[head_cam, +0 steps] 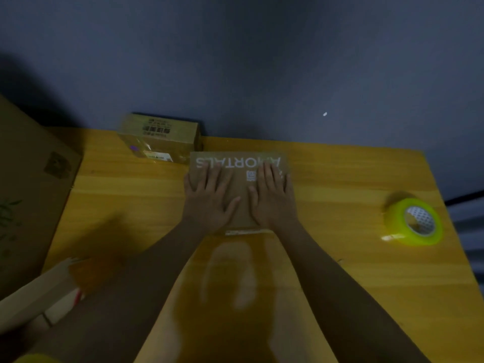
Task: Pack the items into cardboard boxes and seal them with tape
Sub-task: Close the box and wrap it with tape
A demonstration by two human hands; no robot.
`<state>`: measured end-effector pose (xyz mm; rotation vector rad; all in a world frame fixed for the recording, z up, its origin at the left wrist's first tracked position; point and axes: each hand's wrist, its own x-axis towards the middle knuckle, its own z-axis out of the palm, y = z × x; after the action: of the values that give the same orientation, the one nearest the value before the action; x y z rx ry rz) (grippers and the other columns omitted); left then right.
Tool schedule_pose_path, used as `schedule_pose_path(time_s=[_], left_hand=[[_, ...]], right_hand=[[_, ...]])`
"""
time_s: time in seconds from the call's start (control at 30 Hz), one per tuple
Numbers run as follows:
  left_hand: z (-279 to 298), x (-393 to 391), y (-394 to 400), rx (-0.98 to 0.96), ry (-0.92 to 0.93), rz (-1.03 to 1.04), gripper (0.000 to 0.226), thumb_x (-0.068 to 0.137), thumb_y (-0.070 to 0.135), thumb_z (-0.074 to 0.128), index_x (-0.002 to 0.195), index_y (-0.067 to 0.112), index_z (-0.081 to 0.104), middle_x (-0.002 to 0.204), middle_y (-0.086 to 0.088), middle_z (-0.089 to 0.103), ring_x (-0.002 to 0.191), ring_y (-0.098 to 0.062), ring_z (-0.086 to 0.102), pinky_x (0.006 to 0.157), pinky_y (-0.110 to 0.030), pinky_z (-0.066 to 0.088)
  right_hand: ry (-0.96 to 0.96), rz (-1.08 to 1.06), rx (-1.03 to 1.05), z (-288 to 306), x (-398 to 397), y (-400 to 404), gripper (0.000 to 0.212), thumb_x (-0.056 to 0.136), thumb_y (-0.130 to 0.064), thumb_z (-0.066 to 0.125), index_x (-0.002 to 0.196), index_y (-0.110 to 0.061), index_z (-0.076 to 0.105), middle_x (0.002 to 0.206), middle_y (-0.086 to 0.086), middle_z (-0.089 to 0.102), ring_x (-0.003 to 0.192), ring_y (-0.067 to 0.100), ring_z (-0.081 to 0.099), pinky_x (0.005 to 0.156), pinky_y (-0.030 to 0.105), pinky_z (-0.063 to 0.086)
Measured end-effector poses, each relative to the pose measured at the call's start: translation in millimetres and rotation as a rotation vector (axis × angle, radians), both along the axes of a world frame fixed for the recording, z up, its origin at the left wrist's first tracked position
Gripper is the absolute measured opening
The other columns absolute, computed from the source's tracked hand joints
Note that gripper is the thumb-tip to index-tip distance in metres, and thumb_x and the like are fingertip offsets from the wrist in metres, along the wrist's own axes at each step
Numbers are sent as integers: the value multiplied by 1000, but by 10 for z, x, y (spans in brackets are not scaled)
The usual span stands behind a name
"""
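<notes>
A flat brown cardboard box (242,163) with white upside-down lettering lies in the middle of the yellow wooden table (340,184). My left hand (209,197) presses flat on its left half, fingers straight. My right hand (272,195) lies flat on its right half, thumb toward the left hand. A strip of tape or label shows at the box's near edge (248,232). A roll of yellow-green tape (413,221) rests on the table far to the right.
A taped cardboard box (159,138) with labels sits at the back against the dark wall. A large cardboard box (31,195) stands at the left edge. Folded cardboard (42,294) juts in at the lower left. The table's right edge drops off beyond the tape.
</notes>
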<state>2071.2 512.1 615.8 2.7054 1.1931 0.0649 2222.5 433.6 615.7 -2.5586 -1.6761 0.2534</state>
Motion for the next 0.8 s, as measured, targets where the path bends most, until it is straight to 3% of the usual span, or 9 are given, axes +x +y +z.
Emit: schedule_pose_path(time_s=[0.2,0.37,0.47,0.6,0.73,0.8], left_hand=[[-23,35,27,-21,45,66,80,84,68,2,153,28,12,162,-4,2,148,-32,-5,112,-65,3],[-18,42,23,-13,30,94,76,87,67,7,153,30,14,162,-3,5,148,-29,-4,111,-63,5],[-44,63,13,-34,25,128,67,93,62,15,152,32,13,162,-2,4,148,-27,-6,111,-63,8],[-79,85,8,2,41,103,62,96,59,20,152,33,15,161,-2,8,148,-27,-4,109,-62,16],[-58,86,4,-20,56,107,64,94,60,12,152,35,11,161,0,7,148,-25,-4,106,-58,22],[-27,77,9,-42,49,79,64,93,61,11,152,35,12,161,0,7,148,-25,-4,107,-58,21]], right_hand=[[-10,24,44,29,238,620,57,103,-36,16,154,-12,8,161,7,8,148,20,5,119,41,2],[64,-24,22,64,356,946,56,104,-36,13,154,-12,6,162,7,4,149,18,-2,119,44,-5],[23,55,45,34,292,636,57,104,-36,12,154,-10,7,162,7,4,149,18,-2,120,40,-6],[-22,82,65,20,106,-62,59,100,-34,16,151,-5,22,159,10,20,148,22,11,121,38,1],[23,77,123,86,-122,-561,59,99,-33,22,144,2,37,151,18,34,143,29,27,119,43,18],[93,112,186,124,-172,-777,50,97,-24,37,138,3,46,146,21,41,138,34,36,114,45,28]])
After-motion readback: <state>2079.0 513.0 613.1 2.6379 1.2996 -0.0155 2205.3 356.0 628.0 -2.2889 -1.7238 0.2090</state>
